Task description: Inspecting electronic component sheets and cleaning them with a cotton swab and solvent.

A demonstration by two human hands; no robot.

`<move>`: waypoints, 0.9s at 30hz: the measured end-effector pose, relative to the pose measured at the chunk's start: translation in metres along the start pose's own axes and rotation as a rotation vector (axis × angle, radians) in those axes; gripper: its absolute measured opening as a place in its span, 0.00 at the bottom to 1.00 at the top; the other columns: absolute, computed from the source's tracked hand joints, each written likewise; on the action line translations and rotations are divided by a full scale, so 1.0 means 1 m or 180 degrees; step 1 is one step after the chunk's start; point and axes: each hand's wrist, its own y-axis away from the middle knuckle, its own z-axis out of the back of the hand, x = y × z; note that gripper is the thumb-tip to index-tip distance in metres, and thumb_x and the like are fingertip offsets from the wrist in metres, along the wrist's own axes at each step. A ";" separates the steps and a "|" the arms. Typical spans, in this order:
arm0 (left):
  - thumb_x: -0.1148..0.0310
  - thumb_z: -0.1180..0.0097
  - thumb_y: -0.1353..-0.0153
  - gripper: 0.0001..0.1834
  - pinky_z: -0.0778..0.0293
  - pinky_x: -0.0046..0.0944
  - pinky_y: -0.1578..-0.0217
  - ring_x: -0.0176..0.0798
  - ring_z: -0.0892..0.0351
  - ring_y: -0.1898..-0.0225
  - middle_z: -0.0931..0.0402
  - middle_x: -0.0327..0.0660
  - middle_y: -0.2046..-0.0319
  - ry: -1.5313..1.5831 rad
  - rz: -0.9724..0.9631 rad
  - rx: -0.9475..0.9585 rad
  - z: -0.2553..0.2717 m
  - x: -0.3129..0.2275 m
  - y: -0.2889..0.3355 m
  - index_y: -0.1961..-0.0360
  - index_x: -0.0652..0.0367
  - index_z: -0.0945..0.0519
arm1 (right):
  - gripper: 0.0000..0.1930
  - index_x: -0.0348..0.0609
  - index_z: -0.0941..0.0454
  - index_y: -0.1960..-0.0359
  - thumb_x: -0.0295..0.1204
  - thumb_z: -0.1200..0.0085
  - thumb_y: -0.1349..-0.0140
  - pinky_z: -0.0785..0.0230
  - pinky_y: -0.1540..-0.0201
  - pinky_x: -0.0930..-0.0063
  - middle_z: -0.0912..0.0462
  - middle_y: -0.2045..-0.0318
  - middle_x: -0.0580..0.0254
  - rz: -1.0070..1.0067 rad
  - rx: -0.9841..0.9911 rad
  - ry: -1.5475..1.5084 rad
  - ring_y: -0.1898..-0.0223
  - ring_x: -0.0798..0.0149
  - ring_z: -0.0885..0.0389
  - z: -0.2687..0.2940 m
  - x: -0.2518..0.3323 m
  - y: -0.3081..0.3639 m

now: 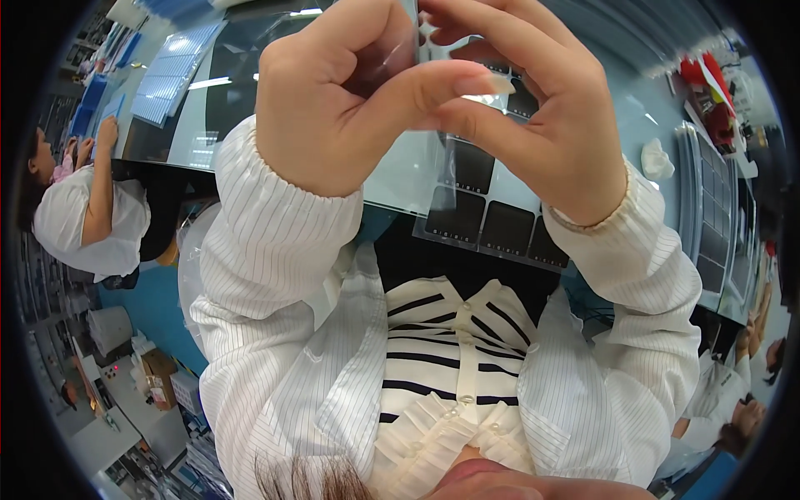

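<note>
Left hand closed on a clear sheet, right hand uncertain

Left fingers curl in round the sheet, thumb forward. Right fingers curl in opposite, thumbs nearly meeting; whether the right bears on the sheet, cannot tell. Sheet sits between the hands, its upper part out of view.

Largest first. Work surface: pale, glossy, catching light. A clear edge could be lost against that glare and knocked unnoticed.

Dark-panelled sheets, far right, well apart from the hands. A wide swing of the right arm would be the likeliest thing to disturb them.

Sheet of dark squares, below the hands, toward the body. If the left pinch slackened, the clear sheet might drop here; scuffing the risk. Right sleeve hangs loose alongside; a dipped forearm could drag fabric over the squares.

Clear sheet: looks thin. Uneven pull from the two hands could bend or crease it; bare fingertips could leave smudges.

Crumpled white wad, right of the right cuff: looks light, could be swept along by a careless sleeve.
</note>
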 end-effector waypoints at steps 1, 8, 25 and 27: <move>0.67 0.39 0.46 0.16 0.49 0.20 0.80 0.20 0.44 0.81 0.38 0.29 0.84 0.0321 -0.0019 -0.0055 -0.003 0.002 0.000 0.79 0.60 0.34 | 0.27 0.27 0.33 0.49 0.24 0.39 0.52 0.30 0.57 0.73 0.28 0.57 0.49 -0.0008 0.0031 -0.0416 0.59 0.60 0.24 -0.002 -0.006 0.004; 0.56 0.42 0.43 0.21 0.49 0.20 0.79 0.20 0.42 0.80 0.36 0.30 0.83 0.0250 -0.0081 -0.0388 0.003 -0.038 -0.002 0.80 0.60 0.35 | 0.29 0.26 0.32 0.49 0.23 0.36 0.55 0.31 0.51 0.72 0.26 0.55 0.50 -0.3290 0.0210 -0.1358 0.54 0.60 0.25 0.007 0.049 -0.037; 0.62 0.55 0.35 0.16 0.52 0.24 0.82 0.22 0.47 0.85 0.40 0.29 0.84 0.0899 0.0887 -0.1346 0.058 0.061 0.012 0.77 0.61 0.27 | 0.30 0.30 0.30 0.51 0.24 0.35 0.60 0.30 0.53 0.69 0.26 0.56 0.49 -0.3317 0.1320 0.0214 0.55 0.56 0.24 0.087 0.099 -0.002; 0.61 0.58 0.33 0.18 0.54 0.24 0.84 0.22 0.48 0.87 0.41 0.29 0.86 0.1404 0.1238 -0.1116 0.055 0.052 0.018 0.80 0.58 0.31 | 0.30 0.34 0.30 0.50 0.23 0.35 0.60 0.30 0.55 0.70 0.29 0.55 0.51 -0.3561 0.1663 0.0774 0.55 0.56 0.26 0.082 0.112 0.026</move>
